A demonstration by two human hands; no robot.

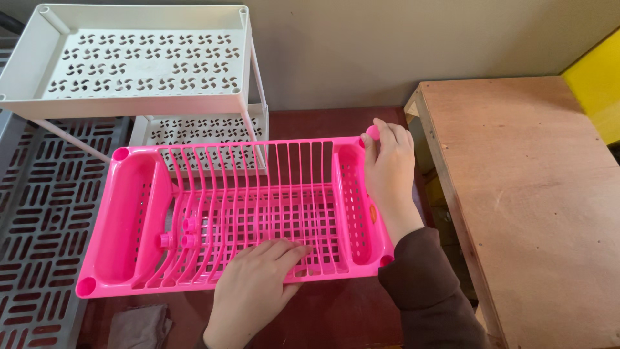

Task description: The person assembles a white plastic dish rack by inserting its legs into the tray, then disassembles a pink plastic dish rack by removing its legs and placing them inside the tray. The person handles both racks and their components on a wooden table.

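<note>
A bright pink plastic dish rack [123, 220] with thin upright ribs and a slotted base lies across the middle of the view. My left hand [255, 284] rests flat on its near edge, fingers spread over the slotted base. My right hand [389, 171] reaches over the rack's right end and pinches a small round pink cap [372, 132] at the far right corner. Several small pink pegs [177, 239] lie inside the rack near its left side.
A white two-tier perforated shelf [129, 61] stands behind the rack at upper left. A grey slotted panel [39, 213] lies at the left. A plywood table [536, 194] fills the right side, with a yellow object [597, 84] beyond it. A grey cloth [139, 326] lies at the bottom left.
</note>
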